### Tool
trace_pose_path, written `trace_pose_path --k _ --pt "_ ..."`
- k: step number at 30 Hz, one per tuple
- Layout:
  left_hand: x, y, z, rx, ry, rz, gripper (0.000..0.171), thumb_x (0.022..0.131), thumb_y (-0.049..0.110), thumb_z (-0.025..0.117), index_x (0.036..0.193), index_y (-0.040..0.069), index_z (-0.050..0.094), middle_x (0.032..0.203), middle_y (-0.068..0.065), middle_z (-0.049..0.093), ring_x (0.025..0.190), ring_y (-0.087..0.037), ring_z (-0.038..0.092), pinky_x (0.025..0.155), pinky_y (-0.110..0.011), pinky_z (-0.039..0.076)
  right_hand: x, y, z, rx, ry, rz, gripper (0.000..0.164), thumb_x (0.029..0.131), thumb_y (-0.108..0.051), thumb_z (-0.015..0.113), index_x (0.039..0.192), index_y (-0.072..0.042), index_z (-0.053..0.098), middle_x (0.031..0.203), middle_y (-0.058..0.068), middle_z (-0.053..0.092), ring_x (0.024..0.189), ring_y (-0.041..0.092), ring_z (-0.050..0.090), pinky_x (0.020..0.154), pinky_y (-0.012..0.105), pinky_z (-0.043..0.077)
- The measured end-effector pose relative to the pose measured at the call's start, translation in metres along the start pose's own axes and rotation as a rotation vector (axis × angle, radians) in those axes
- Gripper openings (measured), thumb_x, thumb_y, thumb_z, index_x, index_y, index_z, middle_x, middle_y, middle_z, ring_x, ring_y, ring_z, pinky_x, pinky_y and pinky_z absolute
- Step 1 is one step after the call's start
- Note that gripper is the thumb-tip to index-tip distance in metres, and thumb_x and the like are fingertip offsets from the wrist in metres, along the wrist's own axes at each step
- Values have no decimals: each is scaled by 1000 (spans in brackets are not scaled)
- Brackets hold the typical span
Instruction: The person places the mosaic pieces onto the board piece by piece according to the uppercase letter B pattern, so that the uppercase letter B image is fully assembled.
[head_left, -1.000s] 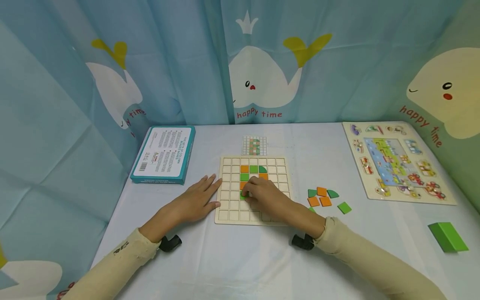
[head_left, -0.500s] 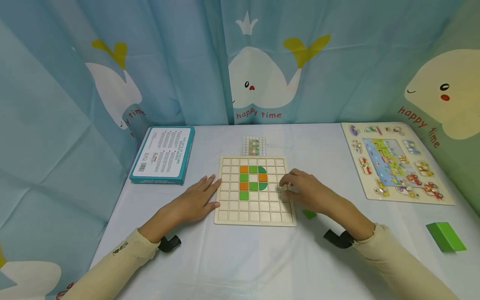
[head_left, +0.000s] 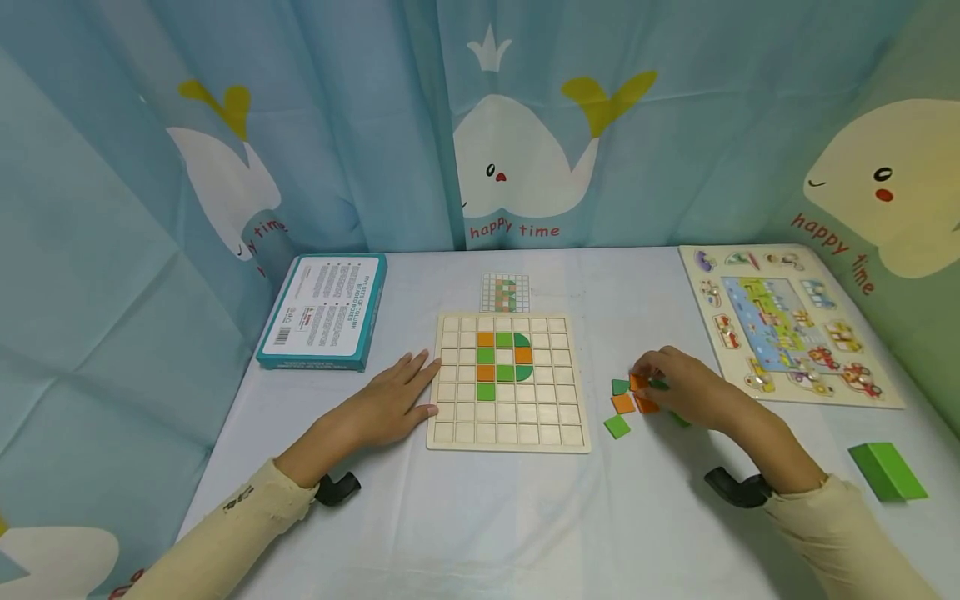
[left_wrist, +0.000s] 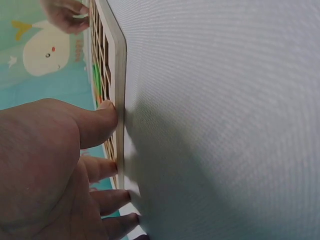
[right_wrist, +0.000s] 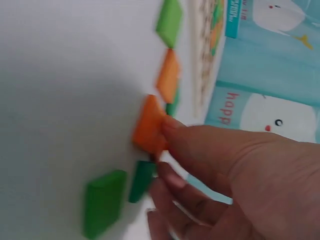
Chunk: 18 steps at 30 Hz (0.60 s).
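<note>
A pale wooden grid board [head_left: 459, 427] lies mid-table, with green and orange tiles [head_left: 506, 372] set in several of its cells like a letter P. Beside its left edge rests my left hand [head_left: 393, 402], fingers spread. In the left wrist view, the thumb [left_wrist: 100, 122] touches the board's rim. My right hand [head_left: 686, 387] is over the loose tiles right of the board. Its thumb and fingers pinch a square orange tile [right_wrist: 150, 125] low at the table. Near it lie another orange tile [head_left: 622, 403], a green square tile [head_left: 617, 427] and a dark green rounded tile [right_wrist: 142, 180].
A small printed pattern card [head_left: 505, 292] lies behind the board. At the back left is a teal box [head_left: 322, 310], and at the right a wooden picture puzzle [head_left: 787, 325]. A green block [head_left: 888, 472] stands near the right edge. Curtains [head_left: 405, 125] hang behind the table.
My right hand has left the board and moved right to the loose tiles, where it takes hold of an orange one. A dark green rounded tile and a green square now show uncovered in the pattern.
</note>
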<state>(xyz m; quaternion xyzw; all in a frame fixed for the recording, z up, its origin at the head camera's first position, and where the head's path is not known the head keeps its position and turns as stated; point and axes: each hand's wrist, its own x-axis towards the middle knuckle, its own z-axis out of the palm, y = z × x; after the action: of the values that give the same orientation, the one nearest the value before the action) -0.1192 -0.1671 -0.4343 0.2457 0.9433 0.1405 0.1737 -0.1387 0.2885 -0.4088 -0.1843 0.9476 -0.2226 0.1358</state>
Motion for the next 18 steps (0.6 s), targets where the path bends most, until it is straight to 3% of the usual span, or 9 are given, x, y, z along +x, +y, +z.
trace_pose_path --k 4,12,18 --pt "0 0 0 0 1 0 75 110 42 54 169 9 22 176 -18 15 163 -41 13 129 -58 23 2 4 5 -15 38 -16 21 97 -7 76 116 0 69 104 14 63 93 27 59 78 43 54" --pt "-1 0 0 -1 1 -2 74 110 42 53 169 10 22 176 -17 15 163 -41 13 129 -57 22 4 4 7 22 46 -7 25 99 -4 72 123 2 67 114 21 61 99 32 61 80 43 55" --pt "0 1 0 -2 3 -3 75 110 43 53 170 10 22 176 -17 14 163 -41 13 129 -57 22 7 6 7 58 52 14 28 102 0 65 128 7 61 121 27 58 106 38 61 88 50 56"
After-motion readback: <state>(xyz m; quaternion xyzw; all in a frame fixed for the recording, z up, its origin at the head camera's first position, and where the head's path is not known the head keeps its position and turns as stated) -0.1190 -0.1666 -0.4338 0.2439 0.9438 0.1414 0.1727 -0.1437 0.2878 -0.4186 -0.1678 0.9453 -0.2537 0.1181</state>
